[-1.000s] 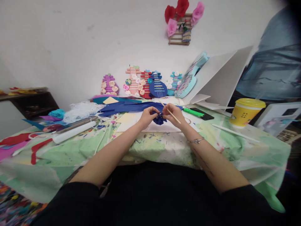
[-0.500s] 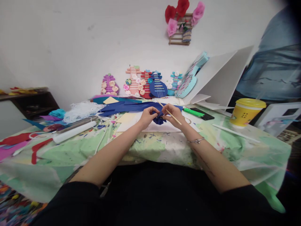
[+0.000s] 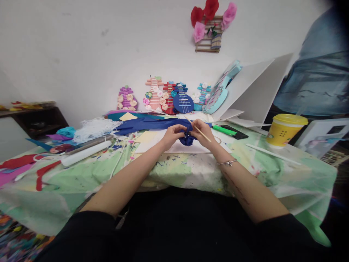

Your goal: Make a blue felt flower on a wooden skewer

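Note:
A crumpled dark blue paper flower (image 3: 187, 141) is held between my two hands above a white sheet (image 3: 152, 143). The fingers of my left hand (image 3: 173, 135) pinch it from the left. My right hand (image 3: 201, 131) pinches its right side and also carries a thin wooden stick (image 3: 202, 134), which slants across the fingers. Behind the hands lies a long blue paper strip (image 3: 136, 124). My fingers partly cover the flower, so its centre is hard to make out.
Small decorated paper lutes, such as a blue one (image 3: 183, 103), lean on the wall. To the right are a green cutter (image 3: 225, 130), a black phone (image 3: 240, 134), a white rod (image 3: 272, 154) and a yellow cup (image 3: 286, 130). White string (image 3: 94, 130) and a power strip (image 3: 86, 152) lie left.
The blue paper between my hands shows larger and more spread out. My right hand has shifted slightly, and the stick with it. My left fingers have moved a little over the paper.

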